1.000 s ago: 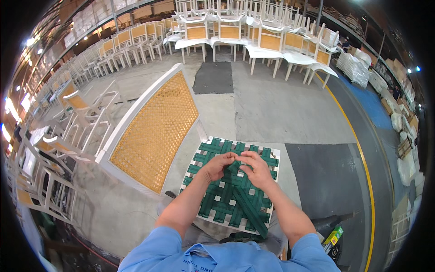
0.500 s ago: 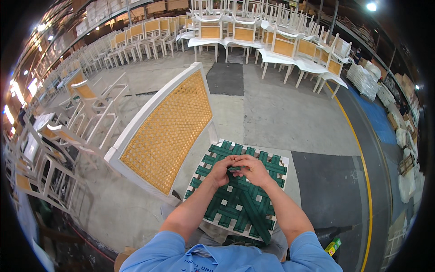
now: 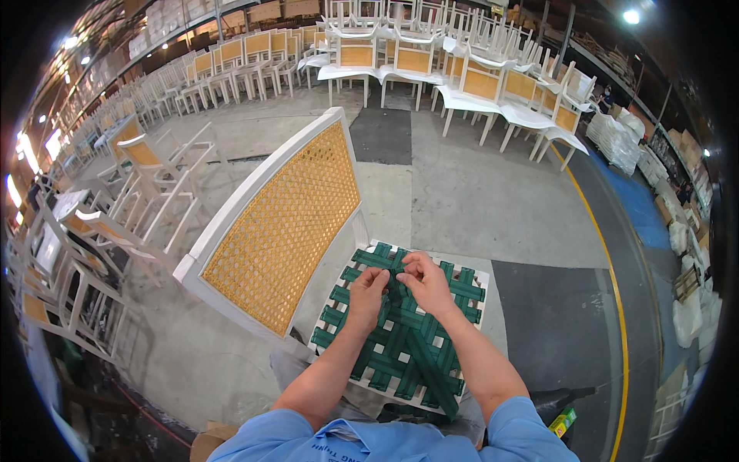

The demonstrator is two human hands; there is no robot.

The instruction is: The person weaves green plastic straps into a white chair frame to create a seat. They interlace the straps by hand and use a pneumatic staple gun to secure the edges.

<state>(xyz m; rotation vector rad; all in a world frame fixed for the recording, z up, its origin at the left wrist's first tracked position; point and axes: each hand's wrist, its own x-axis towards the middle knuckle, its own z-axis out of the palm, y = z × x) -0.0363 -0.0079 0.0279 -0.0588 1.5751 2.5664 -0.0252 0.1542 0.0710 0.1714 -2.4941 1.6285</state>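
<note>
A pale wooden chair with a cane backrest (image 3: 289,231) stands in front of me. Green webbing straps (image 3: 400,339) are woven in a lattice over its seat frame. My left hand (image 3: 368,299) and my right hand (image 3: 426,283) are above the far middle of the seat, a little apart. Both are closed, fingertips pinched on a dark green strap (image 3: 395,274) between them; the fingers partly hide it. A long loose strap (image 3: 433,377) lies slantwise across the weave toward me.
Stacked chairs (image 3: 412,58) with white sheeting stand at the back. More unfinished chairs (image 3: 142,200) are on the left. A yellow floor line (image 3: 616,308) runs down the right, near a dark tool (image 3: 560,400) and a small green-yellow box (image 3: 563,421) beside my right arm.
My hands have drawn apart: the left has moved slightly down, the right slightly up. More of the strap shows between them. The chair has barely shifted.
</note>
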